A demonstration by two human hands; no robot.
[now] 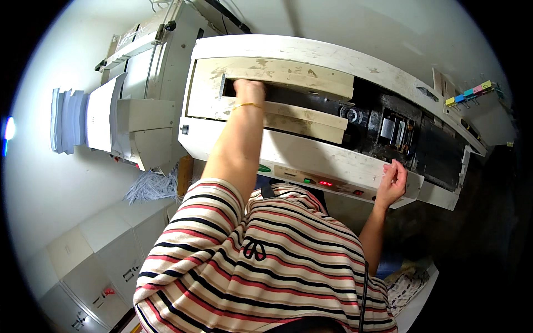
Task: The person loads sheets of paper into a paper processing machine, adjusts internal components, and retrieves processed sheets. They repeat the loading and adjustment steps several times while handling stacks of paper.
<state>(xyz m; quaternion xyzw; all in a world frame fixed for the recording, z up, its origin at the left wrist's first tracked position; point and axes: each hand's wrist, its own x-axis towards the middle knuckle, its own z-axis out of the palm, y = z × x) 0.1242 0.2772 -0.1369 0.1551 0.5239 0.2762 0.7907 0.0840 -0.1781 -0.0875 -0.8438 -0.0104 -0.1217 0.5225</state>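
Head view shows left hand (249, 89) in machine slot (300, 100), contents unclear.

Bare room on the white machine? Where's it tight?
Bare: the front white strip, between left forearm and right hand; the far white rim, beyond the cream covers. Can't tell if either is level. Crowded: the dark slot, with the left hand at it, and the metal mechanism further right.

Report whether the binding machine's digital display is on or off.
On: the digital display glows red on the binding machine.
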